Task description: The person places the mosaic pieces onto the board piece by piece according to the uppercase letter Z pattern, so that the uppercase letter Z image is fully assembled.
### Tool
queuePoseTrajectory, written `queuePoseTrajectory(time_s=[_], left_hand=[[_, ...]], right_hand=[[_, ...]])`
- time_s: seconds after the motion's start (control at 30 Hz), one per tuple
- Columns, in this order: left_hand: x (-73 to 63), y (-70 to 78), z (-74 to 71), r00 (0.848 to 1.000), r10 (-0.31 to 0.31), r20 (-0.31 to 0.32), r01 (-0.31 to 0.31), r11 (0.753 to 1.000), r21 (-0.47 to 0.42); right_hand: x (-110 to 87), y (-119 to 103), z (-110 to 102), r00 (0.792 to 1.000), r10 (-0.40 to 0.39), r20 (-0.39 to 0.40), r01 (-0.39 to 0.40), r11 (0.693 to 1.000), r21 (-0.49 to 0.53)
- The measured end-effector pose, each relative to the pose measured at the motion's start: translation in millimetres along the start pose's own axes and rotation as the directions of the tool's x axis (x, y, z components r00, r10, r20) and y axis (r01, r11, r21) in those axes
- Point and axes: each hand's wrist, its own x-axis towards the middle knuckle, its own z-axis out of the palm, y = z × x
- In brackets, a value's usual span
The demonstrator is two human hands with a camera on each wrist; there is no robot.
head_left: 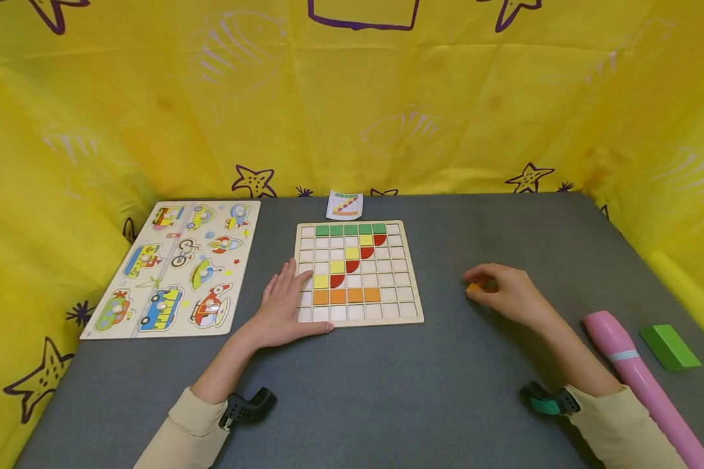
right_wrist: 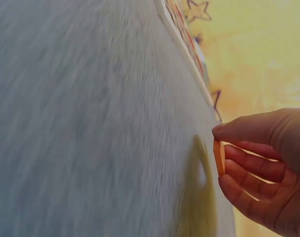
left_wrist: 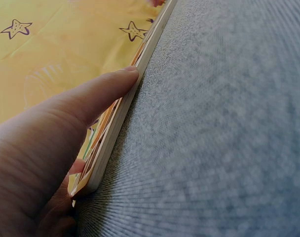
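Note:
A wooden grid board [head_left: 390, 310] lies flat on the grey table. Green tiles [head_left: 351, 230] line its far row, yellow squares [head_left: 337, 266] and red quarter-round tiles [head_left: 352, 266] climb diagonally, and orange tiles [head_left: 338, 296] fill part of a nearer row. My left hand [head_left: 281, 312] rests spread on the board's near left corner, its thumb touching the near edge, as the left wrist view also shows. To the right of the board, my right hand [head_left: 507, 294] pinches an orange tile [right_wrist: 219, 157] between thumb and fingertips, above the table.
Behind the board is a small pattern card [head_left: 345, 204]. A vehicle picture puzzle [head_left: 176, 268] lies on the left. At the right, a pink tube-shaped object [head_left: 639, 384] lies beside my right forearm, with a green block [head_left: 671, 347] past it. Yellow cloth [head_left: 328, 117] hangs around the table.

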Motion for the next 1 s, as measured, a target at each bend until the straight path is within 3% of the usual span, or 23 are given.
queuePoseTrajectory(time_s=[0.5, 1.0], left_hand=[[0.0, -0.4, 0.0, 1.0, -0.01, 0.007, 0.01, 1.0, -0.01], [-0.1, -0.7, 0.0, 1.0, -0.008, 0.005, 0.008, 1.0, -0.014]], right_hand=[[34.8, -41, 36, 0.992, -0.114, 0.053, 0.105, 0.985, 0.139], [50.6, -70, 65, 0.964, -0.239, 0.118, 0.22, 0.963, 0.154]])
